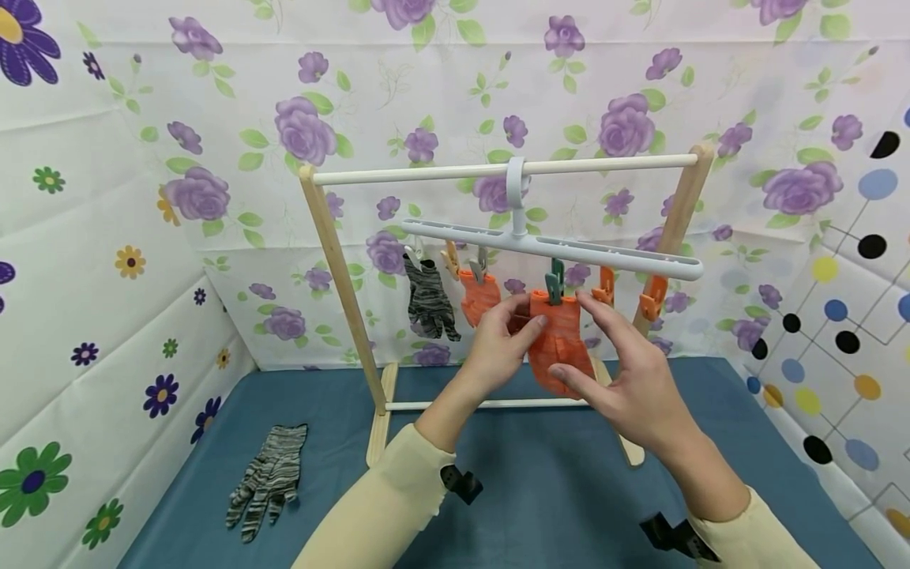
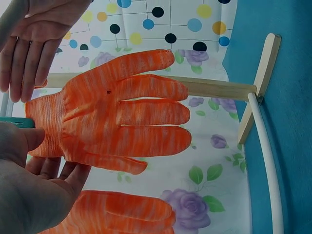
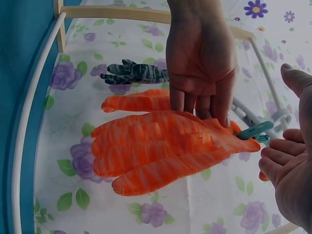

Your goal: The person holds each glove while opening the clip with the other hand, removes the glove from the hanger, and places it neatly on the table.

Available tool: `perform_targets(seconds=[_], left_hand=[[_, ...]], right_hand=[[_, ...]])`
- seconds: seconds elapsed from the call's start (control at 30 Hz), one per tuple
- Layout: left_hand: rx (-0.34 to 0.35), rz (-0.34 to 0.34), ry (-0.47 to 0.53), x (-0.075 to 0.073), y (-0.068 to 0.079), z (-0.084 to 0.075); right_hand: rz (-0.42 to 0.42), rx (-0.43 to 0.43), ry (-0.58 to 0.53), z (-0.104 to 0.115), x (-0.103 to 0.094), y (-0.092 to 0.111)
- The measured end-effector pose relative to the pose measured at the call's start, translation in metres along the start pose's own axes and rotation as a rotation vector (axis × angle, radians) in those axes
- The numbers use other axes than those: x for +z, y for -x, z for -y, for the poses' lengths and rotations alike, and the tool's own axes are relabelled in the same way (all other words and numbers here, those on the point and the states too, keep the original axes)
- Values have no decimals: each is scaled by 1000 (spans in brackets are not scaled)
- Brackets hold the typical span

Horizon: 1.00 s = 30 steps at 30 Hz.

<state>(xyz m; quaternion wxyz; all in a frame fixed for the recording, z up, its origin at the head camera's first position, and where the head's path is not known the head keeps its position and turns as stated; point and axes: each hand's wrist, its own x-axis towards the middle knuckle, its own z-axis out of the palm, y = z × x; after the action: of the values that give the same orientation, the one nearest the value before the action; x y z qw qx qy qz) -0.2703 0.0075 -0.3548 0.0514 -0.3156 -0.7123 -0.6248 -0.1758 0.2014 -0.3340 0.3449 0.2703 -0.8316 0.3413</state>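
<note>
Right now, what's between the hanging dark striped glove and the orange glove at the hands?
In the head view: a second orange glove, clipped at its cuff, then the left hand.

Bare left hand [image 1: 494,348] raised, thumb opposed to fingers in a pinch. Bare right hand [image 1: 640,387] facing it, fingers straight, thumb spread apart. Both forearms, in pale cream fabric sleeves [image 1: 377,506], angle forward and inward.
</note>
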Motion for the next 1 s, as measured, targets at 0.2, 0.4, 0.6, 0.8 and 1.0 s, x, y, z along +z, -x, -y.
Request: perform_targets(seconds=[0.2, 0.4, 0.6, 0.8, 1.0], left_hand=[[2, -3, 5, 1, 0, 0], [-5, -14, 4, 2, 1, -2], [-14, -28, 25, 4, 2, -3], [-11, -28, 41, 6, 3, -3], [-26, -35, 31, 6, 5, -4]], right_hand=[[-1, 24, -12, 1, 3, -3], [-5, 55, -23, 1, 7, -7], [-9, 70, -60, 0, 13, -13], [-12, 88, -64, 1, 21, -19], [-2, 146, -83, 1, 25, -25]])
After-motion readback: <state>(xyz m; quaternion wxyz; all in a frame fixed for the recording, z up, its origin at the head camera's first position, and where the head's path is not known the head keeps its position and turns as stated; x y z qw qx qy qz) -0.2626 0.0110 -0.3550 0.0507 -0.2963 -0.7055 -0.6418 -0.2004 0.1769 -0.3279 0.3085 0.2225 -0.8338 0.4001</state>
